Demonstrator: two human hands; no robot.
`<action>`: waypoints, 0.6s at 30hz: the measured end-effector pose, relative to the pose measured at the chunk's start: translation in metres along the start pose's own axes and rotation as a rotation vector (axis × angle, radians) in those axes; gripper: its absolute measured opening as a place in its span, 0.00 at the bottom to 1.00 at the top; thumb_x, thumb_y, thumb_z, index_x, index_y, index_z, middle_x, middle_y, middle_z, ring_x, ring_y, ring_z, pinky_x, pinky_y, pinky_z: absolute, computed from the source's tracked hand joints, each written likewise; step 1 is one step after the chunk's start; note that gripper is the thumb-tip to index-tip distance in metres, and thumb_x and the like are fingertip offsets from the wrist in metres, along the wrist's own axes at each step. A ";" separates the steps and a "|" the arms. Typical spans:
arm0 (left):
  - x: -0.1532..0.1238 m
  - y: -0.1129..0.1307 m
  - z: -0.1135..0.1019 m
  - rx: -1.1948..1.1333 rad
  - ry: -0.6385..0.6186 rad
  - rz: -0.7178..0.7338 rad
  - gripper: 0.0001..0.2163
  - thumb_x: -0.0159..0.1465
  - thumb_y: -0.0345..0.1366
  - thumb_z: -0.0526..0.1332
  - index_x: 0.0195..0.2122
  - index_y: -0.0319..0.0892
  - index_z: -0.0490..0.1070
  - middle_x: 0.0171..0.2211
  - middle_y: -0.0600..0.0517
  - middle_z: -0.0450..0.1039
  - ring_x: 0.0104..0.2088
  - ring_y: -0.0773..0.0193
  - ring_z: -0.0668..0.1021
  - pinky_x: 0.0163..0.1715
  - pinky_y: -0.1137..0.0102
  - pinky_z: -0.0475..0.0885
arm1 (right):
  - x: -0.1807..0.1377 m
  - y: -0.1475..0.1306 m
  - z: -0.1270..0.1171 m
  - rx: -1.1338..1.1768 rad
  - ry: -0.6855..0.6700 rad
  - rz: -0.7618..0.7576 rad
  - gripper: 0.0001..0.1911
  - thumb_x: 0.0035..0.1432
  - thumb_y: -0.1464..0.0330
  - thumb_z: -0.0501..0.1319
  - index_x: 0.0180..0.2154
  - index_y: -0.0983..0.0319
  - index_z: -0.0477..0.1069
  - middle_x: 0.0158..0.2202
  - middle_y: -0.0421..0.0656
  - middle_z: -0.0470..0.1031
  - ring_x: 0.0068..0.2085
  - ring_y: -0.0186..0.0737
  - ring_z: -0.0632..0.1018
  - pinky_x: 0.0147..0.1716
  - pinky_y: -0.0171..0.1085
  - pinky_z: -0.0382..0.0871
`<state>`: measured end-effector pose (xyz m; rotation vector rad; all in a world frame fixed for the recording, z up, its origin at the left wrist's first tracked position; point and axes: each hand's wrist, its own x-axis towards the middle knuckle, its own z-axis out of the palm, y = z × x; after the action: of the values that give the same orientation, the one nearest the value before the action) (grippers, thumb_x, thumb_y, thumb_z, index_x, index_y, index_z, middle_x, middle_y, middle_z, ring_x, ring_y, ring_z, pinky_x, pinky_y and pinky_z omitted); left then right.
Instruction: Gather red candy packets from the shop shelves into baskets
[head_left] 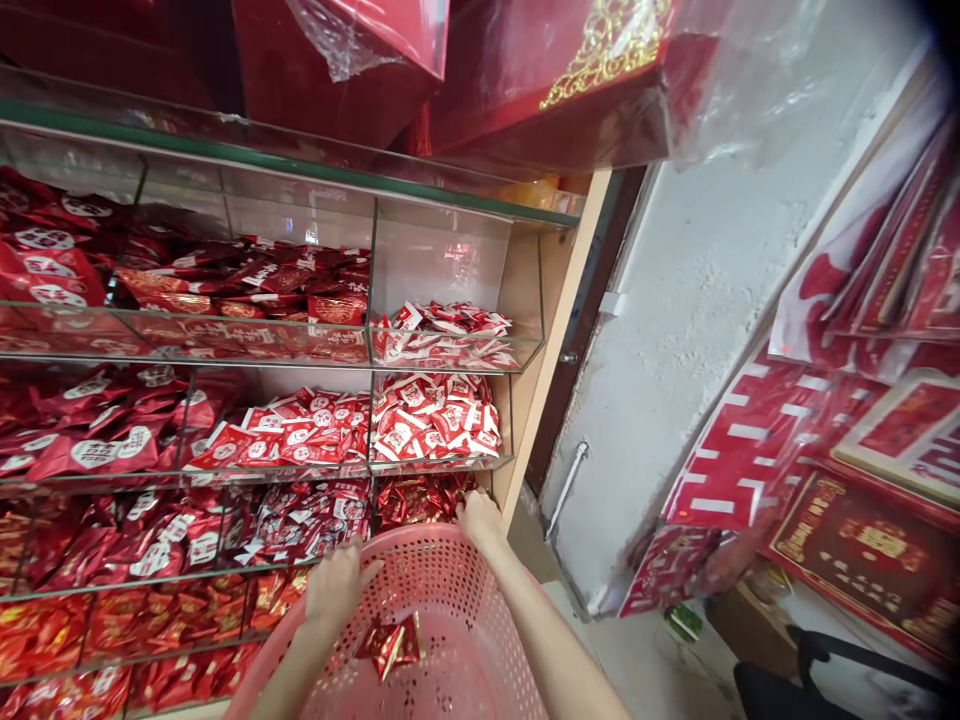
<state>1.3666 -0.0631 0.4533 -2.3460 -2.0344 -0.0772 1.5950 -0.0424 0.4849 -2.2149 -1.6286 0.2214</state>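
A pink perforated plastic basket stands low in front of the shelves, with a few shiny red-and-gold wrapped packets at its bottom. My left hand is closed on the basket's left rim, thumb on the inner side. Beyond the far rim, my right hand reaches to the right end of a compartment of shiny dark-red wrapped packets. Its fingers are curled and partly hidden, so what they hold cannot be made out. Red-and-white packets fill the compartment just above.
Glass-fronted shelves hold many red packets on the left. Large red boxes in plastic overhang the top glass. A wooden side panel ends the shelves, beside a white wall. Red decorations and a black chair are on the right.
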 end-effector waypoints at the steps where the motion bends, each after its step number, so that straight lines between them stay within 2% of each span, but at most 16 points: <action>1: 0.001 0.000 -0.001 0.005 -0.006 0.005 0.22 0.63 0.46 0.45 0.48 0.35 0.62 0.40 0.41 0.72 0.39 0.56 0.75 0.33 0.69 0.67 | 0.001 0.001 0.001 -0.005 0.008 -0.012 0.14 0.56 0.69 0.51 0.36 0.65 0.73 0.42 0.53 0.71 0.39 0.47 0.76 0.35 0.38 0.65; 7: 0.006 0.002 -0.010 0.060 -0.081 -0.004 0.22 0.63 0.46 0.44 0.48 0.34 0.62 0.38 0.39 0.73 0.39 0.54 0.76 0.34 0.66 0.68 | 0.000 0.005 0.004 -0.006 0.104 -0.081 0.15 0.57 0.74 0.47 0.34 0.66 0.73 0.41 0.53 0.72 0.34 0.42 0.76 0.31 0.36 0.63; 10: 0.008 0.004 -0.013 0.060 -0.074 -0.002 0.21 0.63 0.45 0.45 0.47 0.35 0.63 0.39 0.39 0.73 0.39 0.54 0.76 0.33 0.66 0.68 | -0.010 0.000 -0.013 0.033 0.141 -0.116 0.15 0.57 0.72 0.48 0.32 0.65 0.73 0.40 0.51 0.71 0.32 0.39 0.75 0.29 0.35 0.60; 13: 0.008 0.003 -0.015 0.058 -0.076 0.009 0.21 0.62 0.46 0.46 0.46 0.35 0.63 0.39 0.40 0.74 0.38 0.53 0.76 0.32 0.65 0.68 | -0.025 -0.004 -0.041 0.114 0.159 -0.182 0.15 0.57 0.69 0.50 0.28 0.64 0.73 0.35 0.48 0.72 0.30 0.36 0.73 0.28 0.33 0.57; 15: 0.009 0.002 -0.015 0.064 -0.066 0.016 0.21 0.61 0.47 0.46 0.46 0.36 0.63 0.38 0.41 0.74 0.38 0.52 0.77 0.31 0.65 0.68 | -0.035 -0.004 -0.058 0.193 0.122 -0.241 0.17 0.57 0.66 0.51 0.23 0.64 0.72 0.27 0.44 0.71 0.27 0.33 0.70 0.27 0.32 0.55; 18: 0.009 -0.001 -0.014 0.055 -0.073 0.037 0.21 0.61 0.47 0.45 0.45 0.36 0.63 0.36 0.41 0.74 0.38 0.51 0.77 0.31 0.64 0.68 | -0.046 0.002 -0.071 0.361 -0.078 -0.368 0.21 0.55 0.62 0.54 0.17 0.66 0.72 0.15 0.37 0.60 0.20 0.28 0.62 0.23 0.30 0.51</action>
<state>1.3670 -0.0551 0.4678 -2.3857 -1.9965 0.0661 1.6067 -0.1013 0.5445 -1.6297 -1.8344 0.4610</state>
